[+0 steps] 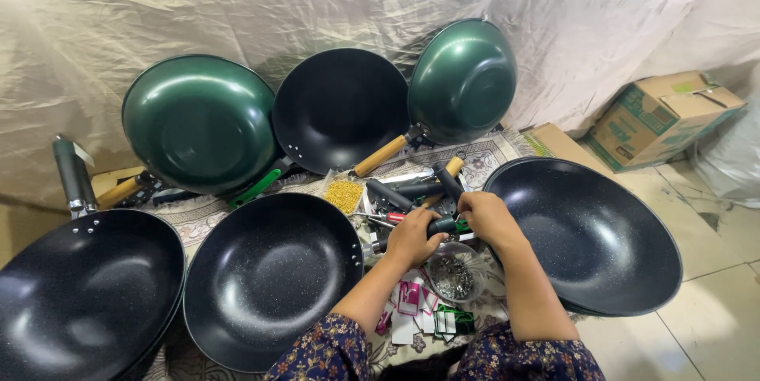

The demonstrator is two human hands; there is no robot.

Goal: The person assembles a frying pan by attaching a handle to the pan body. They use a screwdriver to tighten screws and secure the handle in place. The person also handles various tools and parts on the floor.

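Note:
My left hand (pixel 412 238) and my right hand (pixel 487 219) meet over a heap of pan handles (pixel 412 191), both closed on a dark handle with a green end (pixel 445 226). Just below the hands sits a clear bowl of small metal screws (pixel 453 276). A black wok without a handle (pixel 269 278) lies to the left of my left arm. Another black wok (pixel 594 234) lies right of my right arm. Floral sleeves cover both upper arms.
Two green woks (pixel 198 123) (pixel 463 80) and a black wok (pixel 340 108) lean against a crumpled sheet behind. A further black wok (pixel 79 302) is at the left. A bag of yellow bits (pixel 344 193), small packets (pixel 412 302) and a cardboard box (pixel 661 116) lie around.

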